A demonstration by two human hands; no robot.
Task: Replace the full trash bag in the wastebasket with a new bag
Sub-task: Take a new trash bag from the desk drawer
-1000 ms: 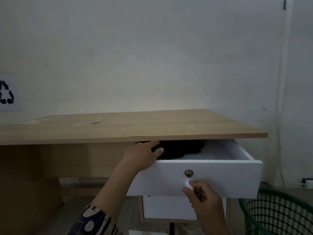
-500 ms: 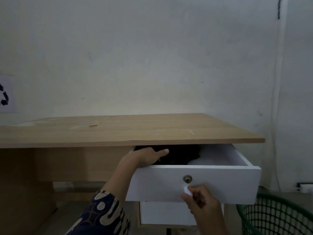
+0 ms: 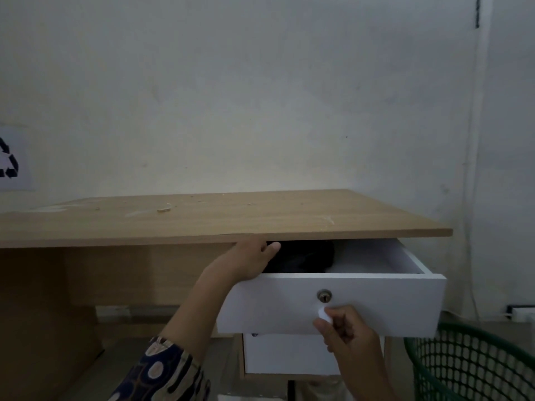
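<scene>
Wastebasket (image 3: 474, 363), a green mesh one, stands low and beyond the right hand's (image 3: 346, 332) fingers, well apart from them; only part of it shows, and no bag is visible in that part. Right-hand fingers are curled, pinching the small white knob (image 3: 323, 313) of the white drawer (image 3: 376, 305), just below its keyhole (image 3: 324, 295). Left hand (image 3: 250, 259) reaches over the drawer's front edge under the wooden desktop (image 3: 220, 219); its fingertips touch a dark crumpled mass (image 3: 304, 257), judged to be the new black trash bags, though whether they hold it cannot be told. Judged stage: a new bag is being fetched. Lining the wastebasket is still left to do.
</scene>
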